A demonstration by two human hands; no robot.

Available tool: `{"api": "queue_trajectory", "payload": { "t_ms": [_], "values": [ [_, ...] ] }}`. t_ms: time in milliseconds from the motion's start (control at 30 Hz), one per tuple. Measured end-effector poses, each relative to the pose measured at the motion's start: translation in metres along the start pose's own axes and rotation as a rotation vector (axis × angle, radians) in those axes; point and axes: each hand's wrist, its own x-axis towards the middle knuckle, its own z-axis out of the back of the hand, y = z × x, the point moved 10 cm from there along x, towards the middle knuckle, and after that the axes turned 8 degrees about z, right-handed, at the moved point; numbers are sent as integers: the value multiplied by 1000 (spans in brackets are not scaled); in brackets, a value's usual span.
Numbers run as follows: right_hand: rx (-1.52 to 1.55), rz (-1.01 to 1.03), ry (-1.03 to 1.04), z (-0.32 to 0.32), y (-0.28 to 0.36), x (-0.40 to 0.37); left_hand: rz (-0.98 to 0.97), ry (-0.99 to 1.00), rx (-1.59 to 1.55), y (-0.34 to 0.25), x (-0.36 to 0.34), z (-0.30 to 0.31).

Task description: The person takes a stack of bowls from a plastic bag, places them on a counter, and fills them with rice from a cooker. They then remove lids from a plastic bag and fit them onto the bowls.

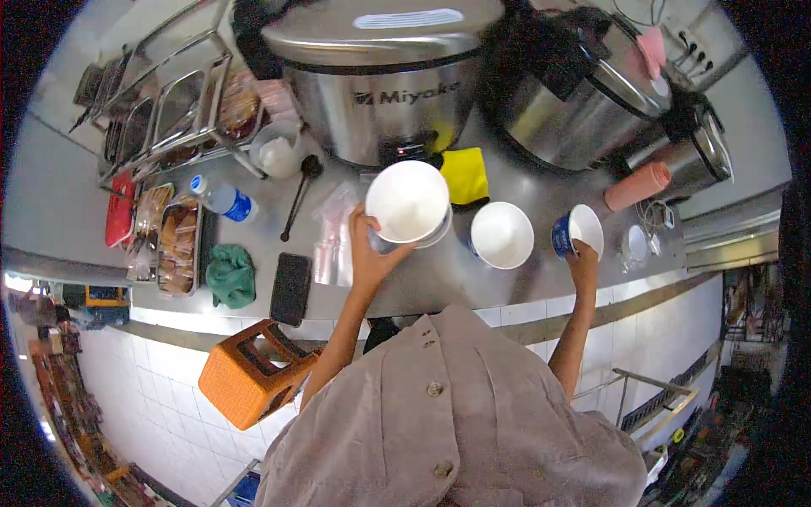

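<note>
My left hand is closed around the side of a white paper bowl, whose inside faces up. A second pale rim shows just beneath that bowl. Farther right, my right hand grips the near edge of a smaller-looking paper bowl with a blue printed side; its fingertips reach inside the rim. Between my hands another white paper bowl stands on the metal counter. Behind it lies a yellow cloth.
Large steel cookers line the back. Leftward are a dark ladle, clear plastic bags, a phone, a green cloth, a water bottle and packed food trays. An orange stool stands below the counter. A pink cylinder lies right.
</note>
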Motion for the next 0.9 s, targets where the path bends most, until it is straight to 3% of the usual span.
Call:
{"api": "queue_trajectory", "payload": {
  "t_ms": [33, 133, 267, 367, 500, 633, 733, 767, 900],
  "values": [
    [-1, 52, 11, 3, 9, 2, -26, -70, 96, 4, -1, 4],
    [9, 19, -59, 2, -8, -2, -32, -102, -30, -23, -4, 26],
    [51, -17, -76, 0, -12, -7, -94, 124, 49, -67, -13, 38],
    [133, -13, 78, -21, -8, -3, -50, 339, 217, -77, -25, 31],
    [163, 81, 145, -33, 24, 7, 16, 475, 192, -45, -51, 13],
    [130, 108, 136, -13, 61, 14, 51, 522, 156, -11, -71, -19],
    [218, 83, 40, 6, 72, 14, -15, 464, 184, -27, -69, -28],
    [265, 81, -19, 17, 72, 13, -10, 481, 249, 15, -85, -36],
    [210, 44, -140, 44, 72, -3, -112, 378, 182, -5, -82, -15]
  ]
}}
